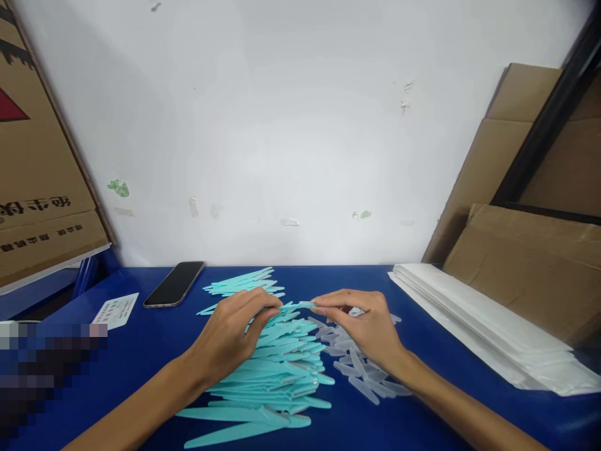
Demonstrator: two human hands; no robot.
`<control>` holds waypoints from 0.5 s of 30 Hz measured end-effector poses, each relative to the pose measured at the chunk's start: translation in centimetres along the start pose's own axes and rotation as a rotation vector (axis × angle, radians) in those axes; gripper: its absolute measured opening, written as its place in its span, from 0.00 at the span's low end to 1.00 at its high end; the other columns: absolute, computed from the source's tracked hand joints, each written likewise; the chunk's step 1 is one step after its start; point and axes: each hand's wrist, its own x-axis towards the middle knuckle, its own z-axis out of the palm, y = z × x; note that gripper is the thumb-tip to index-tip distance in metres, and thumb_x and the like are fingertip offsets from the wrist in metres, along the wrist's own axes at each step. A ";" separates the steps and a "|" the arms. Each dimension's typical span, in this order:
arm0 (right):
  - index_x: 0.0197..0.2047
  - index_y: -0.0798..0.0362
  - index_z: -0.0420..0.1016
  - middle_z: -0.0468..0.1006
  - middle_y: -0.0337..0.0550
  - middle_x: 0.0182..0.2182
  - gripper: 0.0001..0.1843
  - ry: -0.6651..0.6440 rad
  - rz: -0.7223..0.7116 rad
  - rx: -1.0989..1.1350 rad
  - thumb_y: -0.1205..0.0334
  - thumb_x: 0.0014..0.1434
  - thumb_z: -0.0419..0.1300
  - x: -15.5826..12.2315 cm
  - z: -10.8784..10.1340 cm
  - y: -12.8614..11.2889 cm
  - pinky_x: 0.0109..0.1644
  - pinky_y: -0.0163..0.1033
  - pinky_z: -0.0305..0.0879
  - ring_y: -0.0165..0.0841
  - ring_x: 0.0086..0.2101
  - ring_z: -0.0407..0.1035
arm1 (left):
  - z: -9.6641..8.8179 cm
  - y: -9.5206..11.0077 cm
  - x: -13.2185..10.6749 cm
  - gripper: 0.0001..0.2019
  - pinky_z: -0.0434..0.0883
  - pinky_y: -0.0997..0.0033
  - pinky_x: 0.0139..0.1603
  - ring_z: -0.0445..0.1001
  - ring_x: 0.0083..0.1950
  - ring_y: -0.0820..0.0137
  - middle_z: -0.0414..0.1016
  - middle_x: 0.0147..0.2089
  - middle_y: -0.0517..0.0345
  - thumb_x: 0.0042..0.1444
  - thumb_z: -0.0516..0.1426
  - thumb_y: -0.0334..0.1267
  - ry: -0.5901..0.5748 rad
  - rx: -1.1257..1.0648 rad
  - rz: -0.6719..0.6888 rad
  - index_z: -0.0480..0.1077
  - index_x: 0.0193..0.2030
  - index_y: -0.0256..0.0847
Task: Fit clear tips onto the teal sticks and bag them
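A turquoise eyebrow razor [295, 306] is stretched level between my two hands, above a heap. My left hand [235, 329] pinches its left end between thumb and fingertips. At the other end, the thumb and fingers of my right hand [369, 322] are closed; whether a clear cover sits there too, I cannot tell. Below lies a large pile of turquoise razors [277, 369], most pointing left-right. Translucent blade covers [364, 369] lie scattered under and beside my right hand. Farther back is a smaller group of razors [244, 282].
A phone [174, 285] and a printed card [116, 310] lie on the blue table [126, 366] at the left. White flat sheets or bags [488, 332] are stacked on the right beside brown cardboard [530, 269]. A carton [42, 144] stands far left; a white wall [300, 125] closes the back.
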 end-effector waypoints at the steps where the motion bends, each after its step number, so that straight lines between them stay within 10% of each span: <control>1: 0.39 0.43 0.87 0.87 0.39 0.35 0.07 0.006 0.009 0.008 0.64 0.59 0.68 -0.1 0.0 -0.1 0.35 0.40 0.81 0.39 0.33 0.82 | -0.1 0.1 0.1 0.06 0.71 0.70 0.39 0.76 0.38 0.69 0.78 0.38 0.57 0.70 0.53 0.30 -0.001 -0.002 0.001 0.71 0.46 0.41; 15: 0.44 0.44 0.84 0.86 0.38 0.41 0.09 -0.058 0.039 -0.388 0.61 0.65 0.62 0.9 -1.2 1.0 0.35 0.39 0.74 0.38 0.38 0.80 | -0.1 -4.1 -0.4 0.12 0.68 0.63 0.40 0.77 0.39 0.63 0.80 0.42 0.52 0.71 0.48 0.31 -0.190 0.400 0.048 0.73 0.48 0.38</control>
